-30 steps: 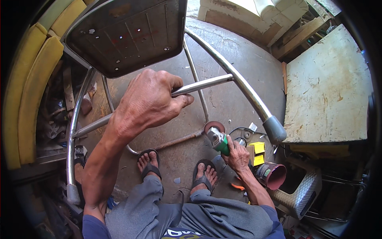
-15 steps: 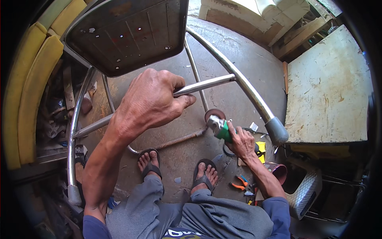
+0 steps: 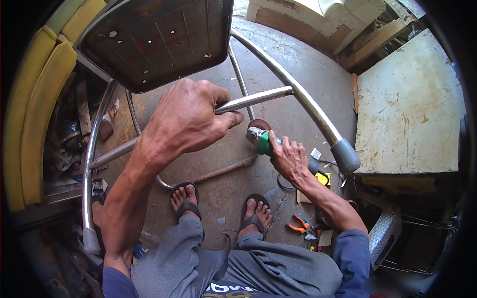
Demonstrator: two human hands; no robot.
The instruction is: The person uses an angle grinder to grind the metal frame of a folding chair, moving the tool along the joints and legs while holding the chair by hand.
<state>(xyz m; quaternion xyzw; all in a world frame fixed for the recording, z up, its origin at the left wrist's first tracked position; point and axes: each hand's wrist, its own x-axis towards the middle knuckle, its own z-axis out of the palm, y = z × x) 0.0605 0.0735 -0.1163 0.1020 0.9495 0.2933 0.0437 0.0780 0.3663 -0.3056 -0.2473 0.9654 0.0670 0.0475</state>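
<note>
My left hand (image 3: 186, 116) is closed round the crossbar (image 3: 258, 99) of a metal chair frame. The frame has shiny tubular legs (image 3: 293, 84) with grey rubber feet (image 3: 345, 156), and a dark, rust-marked metal panel (image 3: 159, 47) with several holes at the top. My right hand (image 3: 290, 156) grips a green angle grinder (image 3: 264, 143) by its body. The grinder's round brown disc (image 3: 259, 124) is beside the lower end of a rear leg tube; whether they touch, I cannot tell. Below runs a rusty lower tube (image 3: 213, 172).
Orange-handled pliers (image 3: 298, 226) lie on the floor by my right foot, among scraps. A worn pale board (image 3: 407, 107) stands at the right. Yellow foam cushions (image 3: 47, 119) are stacked at the left, and an unfinished sofa frame (image 3: 303, 22) is at the back.
My right hand has moved up and slightly left with the grinder, bringing its disc nearer the rear leg tube. The left hand keeps its hold on the crossbar.
</note>
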